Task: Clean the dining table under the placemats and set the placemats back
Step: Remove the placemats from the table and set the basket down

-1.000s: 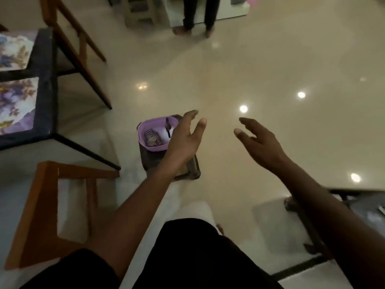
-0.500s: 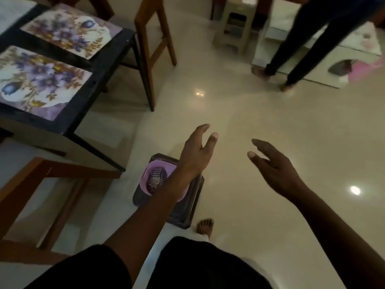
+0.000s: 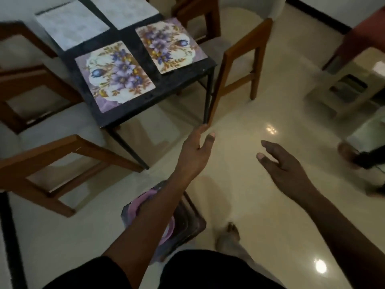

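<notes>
Dark dining table (image 3: 177, 80), four placemats (image 3: 116, 74); loose-fingered left hand (image 3: 194, 151), right hand (image 3: 285, 163).

Floral placemats (image 3: 115, 75) (flat) on dark table (image 3: 183, 75)

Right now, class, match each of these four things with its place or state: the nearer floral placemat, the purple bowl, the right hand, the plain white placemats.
Things:
1 nearer floral placemat
2 purple bowl
3 right hand
4 plain white placemats

Places or states:
A down near the floor, partly behind an arm
B far end of the dark table
C open, holding nothing
D near end of the dark table

Pairs: 1-D; 2-A; 3-C; 4-B
</notes>
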Demonstrator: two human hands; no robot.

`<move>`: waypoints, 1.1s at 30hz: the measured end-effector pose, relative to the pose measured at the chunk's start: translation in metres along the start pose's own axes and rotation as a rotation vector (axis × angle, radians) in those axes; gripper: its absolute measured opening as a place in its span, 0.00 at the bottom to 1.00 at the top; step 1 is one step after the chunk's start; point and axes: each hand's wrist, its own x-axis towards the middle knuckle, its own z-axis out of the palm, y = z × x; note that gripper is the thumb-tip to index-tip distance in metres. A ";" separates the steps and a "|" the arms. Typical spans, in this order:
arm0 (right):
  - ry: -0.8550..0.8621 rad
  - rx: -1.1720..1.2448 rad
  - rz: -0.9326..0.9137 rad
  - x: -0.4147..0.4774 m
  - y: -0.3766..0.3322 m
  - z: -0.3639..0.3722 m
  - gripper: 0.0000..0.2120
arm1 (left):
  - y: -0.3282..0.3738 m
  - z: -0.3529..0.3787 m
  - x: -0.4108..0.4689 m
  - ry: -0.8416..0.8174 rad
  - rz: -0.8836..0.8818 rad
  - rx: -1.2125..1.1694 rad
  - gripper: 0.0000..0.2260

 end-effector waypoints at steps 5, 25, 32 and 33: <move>-0.155 -0.053 -0.123 0.100 -0.013 -0.034 0.23 | 0.016 0.019 0.039 0.207 -0.074 -0.051 0.23; -0.539 -0.144 -0.396 0.407 -0.158 0.047 0.26 | 0.029 -0.076 0.246 0.628 -0.181 -0.123 0.21; -0.696 -0.107 -0.396 0.487 -0.208 0.115 0.28 | 0.017 -0.139 0.289 0.777 -0.249 -0.161 0.15; -0.710 -0.102 -0.410 0.498 -0.213 0.125 0.28 | 0.014 -0.147 0.295 0.791 -0.267 -0.170 0.15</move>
